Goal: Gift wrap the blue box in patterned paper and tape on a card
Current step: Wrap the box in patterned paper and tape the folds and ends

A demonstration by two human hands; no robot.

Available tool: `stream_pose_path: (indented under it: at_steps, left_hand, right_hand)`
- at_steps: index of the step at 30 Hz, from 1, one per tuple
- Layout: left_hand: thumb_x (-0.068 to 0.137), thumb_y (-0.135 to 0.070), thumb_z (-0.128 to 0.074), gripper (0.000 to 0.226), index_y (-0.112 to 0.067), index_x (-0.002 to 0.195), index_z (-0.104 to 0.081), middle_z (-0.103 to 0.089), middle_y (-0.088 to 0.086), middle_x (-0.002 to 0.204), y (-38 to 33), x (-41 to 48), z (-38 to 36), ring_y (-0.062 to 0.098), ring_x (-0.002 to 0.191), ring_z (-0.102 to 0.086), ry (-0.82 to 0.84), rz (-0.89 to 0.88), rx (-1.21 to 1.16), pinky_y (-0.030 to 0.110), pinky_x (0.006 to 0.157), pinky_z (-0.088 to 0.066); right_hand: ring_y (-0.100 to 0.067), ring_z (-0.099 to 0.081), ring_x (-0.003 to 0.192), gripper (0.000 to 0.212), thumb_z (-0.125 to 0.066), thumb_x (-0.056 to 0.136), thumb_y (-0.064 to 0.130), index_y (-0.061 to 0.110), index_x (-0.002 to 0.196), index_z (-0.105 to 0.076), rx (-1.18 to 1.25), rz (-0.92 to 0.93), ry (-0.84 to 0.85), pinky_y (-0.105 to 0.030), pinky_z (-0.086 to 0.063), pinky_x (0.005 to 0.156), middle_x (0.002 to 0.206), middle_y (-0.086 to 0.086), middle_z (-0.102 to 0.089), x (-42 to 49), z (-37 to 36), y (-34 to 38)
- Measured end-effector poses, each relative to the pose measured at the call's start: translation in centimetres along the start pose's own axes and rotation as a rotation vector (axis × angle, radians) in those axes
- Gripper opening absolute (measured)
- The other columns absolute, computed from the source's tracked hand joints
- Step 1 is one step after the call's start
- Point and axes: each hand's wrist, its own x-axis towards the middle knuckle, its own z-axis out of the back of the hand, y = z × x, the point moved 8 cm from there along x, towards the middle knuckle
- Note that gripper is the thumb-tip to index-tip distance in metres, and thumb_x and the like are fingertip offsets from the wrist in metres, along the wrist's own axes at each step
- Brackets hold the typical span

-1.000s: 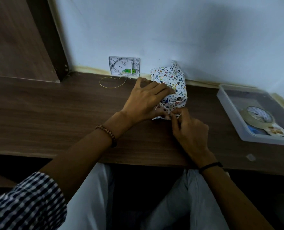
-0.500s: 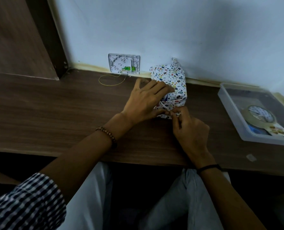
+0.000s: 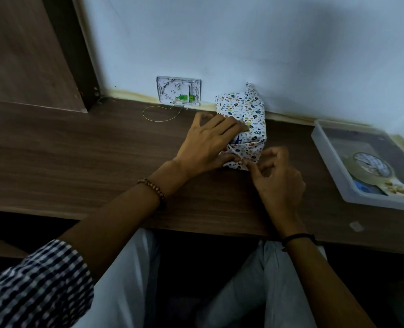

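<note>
The box wrapped in white patterned paper (image 3: 245, 117) lies on the wooden desk (image 3: 78, 159) near the wall, with a sliver of blue showing at its near end. My left hand (image 3: 208, 143) lies over the box's left side, its fingers spread on the paper and its thumb at the near flap. My right hand (image 3: 276, 176) pinches the folded paper flap (image 3: 240, 160) at the near end between thumb and forefinger. A tape roll (image 3: 371, 166) and a small card (image 3: 394, 189) lie in the tray at the right.
A clear plastic tray (image 3: 333, 171) stands at the desk's right edge. A white wall plate (image 3: 178, 93) with a thin yellow wire loop (image 3: 160, 114) sits behind my left hand. A small scrap of tape (image 3: 356, 226) lies near the desk's front edge.
My right hand has shifted slightly right and its fingers have curled more around the near flap. My left hand stays on the box.
</note>
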Motion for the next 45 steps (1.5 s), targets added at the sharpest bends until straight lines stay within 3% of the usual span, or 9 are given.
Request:
stream_pose_path:
  at_steps: [6, 14, 19, 24, 28, 35, 40, 45]
  left_hand:
    - [0.081, -0.058, -0.07, 0.066, -0.023, 0.136, -0.055, -0.06, -0.002, 0.127, -0.1, 0.0, 0.2, 0.02, 0.112, -0.055, 0.005, -0.003, -0.008, 0.045, 0.091, -0.037]
    - [0.082, -0.056, -0.071, 0.065, -0.023, 0.136, -0.055, -0.06, -0.002, 0.126, -0.1, 0.1, 0.2, 0.019, 0.112, -0.055, 0.01, -0.011, 0.0, 0.046, 0.092, -0.038]
    - [0.082, -0.055, -0.069, 0.064, -0.021, 0.135, -0.055, -0.06, -0.001, 0.125, -0.3, 0.3, 0.3, 0.018, 0.111, -0.048, 0.018, -0.014, 0.008, 0.049, 0.091, -0.04]
    - [0.081, -0.057, -0.069, 0.065, -0.021, 0.134, -0.055, -0.06, -0.002, 0.122, -0.5, 0.3, 0.9, 0.019, 0.108, -0.053, 0.031, -0.048, 0.039, 0.046, 0.091, -0.037]
    - [0.08, -0.054, -0.072, 0.067, -0.02, 0.134, -0.055, -0.06, -0.001, 0.121, -0.6, 0.5, 1.1, 0.02, 0.106, -0.056, 0.055, -0.06, 0.052, 0.048, 0.092, -0.038]
    - [0.075, -0.051, -0.077, 0.071, -0.019, 0.134, -0.055, -0.06, 0.0, 0.122, -0.8, 0.4, 1.1, 0.019, 0.107, -0.054, 0.046, -0.048, 0.071, 0.048, 0.092, -0.039]
    - [0.077, -0.05, -0.076, 0.068, -0.019, 0.134, -0.055, -0.06, 0.0, 0.123, -0.9, 0.4, 1.1, 0.021, 0.108, -0.055, 0.05, -0.052, 0.065, 0.046, 0.09, -0.037]
    - [0.082, -0.053, -0.07, 0.068, -0.022, 0.139, -0.05, -0.058, -0.001, 0.129, -0.4, 0.4, 0.8, 0.021, 0.113, -0.054, 0.119, -0.026, 0.008, 0.044, 0.09, -0.038]
  right_hand:
    - [-0.006, -0.064, 0.073, 0.049, -0.067, 0.086, 0.057, 0.024, 0.117, -0.049, 0.082, -0.018, 0.051, -0.042, -0.058, 0.068, 0.077, 0.024, -0.054, 0.2, -0.6, -0.2]
    - [-0.012, -0.067, 0.081, 0.048, -0.059, 0.094, 0.053, 0.02, 0.126, -0.045, -0.009, 0.041, 0.071, -0.037, -0.055, 0.068, 0.092, 0.014, -0.063, 0.0, -1.0, 0.3]
    - [-0.022, -0.065, 0.07, 0.044, -0.048, 0.101, 0.048, 0.012, 0.124, -0.042, -0.223, 0.078, 0.061, -0.033, -0.047, 0.06, 0.087, -0.002, -0.066, -0.4, -1.0, 1.5]
    - [-0.025, -0.069, 0.083, 0.046, -0.048, 0.1, 0.048, 0.013, 0.13, -0.04, -0.089, 0.048, 0.134, -0.035, -0.05, 0.067, 0.1, -0.005, -0.07, -0.4, -1.0, 1.0]
    - [-0.022, -0.068, 0.095, 0.059, -0.056, 0.092, 0.058, 0.017, 0.133, -0.04, 0.006, 0.003, 0.166, -0.038, -0.053, 0.077, 0.107, 0.001, -0.071, -0.2, -0.9, 0.6]
    - [-0.012, -0.064, 0.083, 0.068, -0.061, 0.084, 0.066, 0.019, 0.129, -0.043, 0.025, -0.028, 0.185, -0.037, -0.054, 0.071, 0.088, 0.016, -0.06, 0.1, -1.3, -0.1]
    - [-0.019, -0.067, 0.083, 0.064, -0.056, 0.09, 0.064, 0.015, 0.128, -0.043, -0.031, 0.002, 0.164, -0.038, -0.055, 0.068, 0.096, 0.003, -0.069, 0.2, -1.4, 0.1]
    - [-0.012, -0.067, 0.087, 0.062, -0.068, 0.085, 0.055, 0.019, 0.13, -0.045, 0.168, -0.045, 0.196, -0.043, -0.056, 0.075, 0.086, 0.018, -0.064, -0.2, -1.1, -0.4]
